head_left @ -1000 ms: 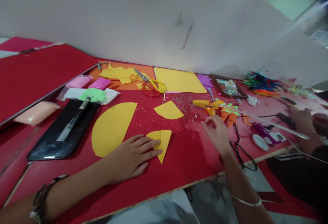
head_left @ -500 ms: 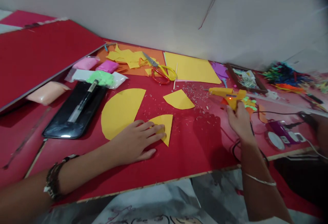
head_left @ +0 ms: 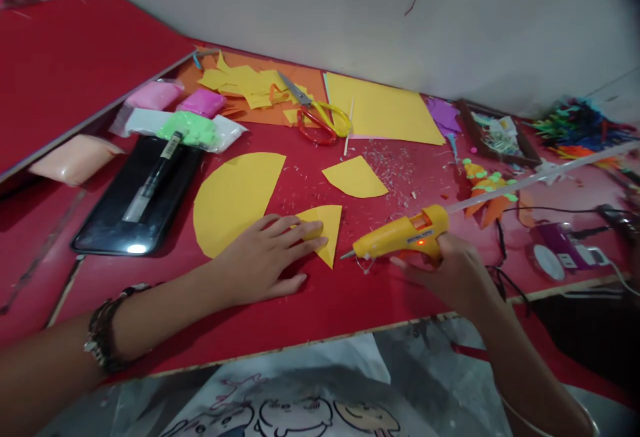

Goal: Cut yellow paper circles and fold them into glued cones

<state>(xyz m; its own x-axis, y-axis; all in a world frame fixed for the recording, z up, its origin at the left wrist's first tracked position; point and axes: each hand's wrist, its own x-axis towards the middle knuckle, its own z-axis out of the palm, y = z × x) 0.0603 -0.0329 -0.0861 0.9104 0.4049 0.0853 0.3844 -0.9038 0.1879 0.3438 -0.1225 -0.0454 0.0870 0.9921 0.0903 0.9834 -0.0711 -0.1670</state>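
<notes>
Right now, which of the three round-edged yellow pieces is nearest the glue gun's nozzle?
The wedge partly under the left hand; its point is nearest the nozzle. The other wedge is farther back, the large piece farther left.

We are at a craft workspace: a red table (head_left: 370,307) against a pale wall (head_left: 300,10).
Cut yellow paper (head_left: 235,200), scissors (head_left: 309,103), a glue gun (head_left: 400,235), scraps (head_left: 245,83) and coloured packets (head_left: 189,129) show us handicraft; whether the room belongs to a home, school or workshop, we cannot tell.

Smooth plastic glue gun (head_left: 400,235)
</notes>
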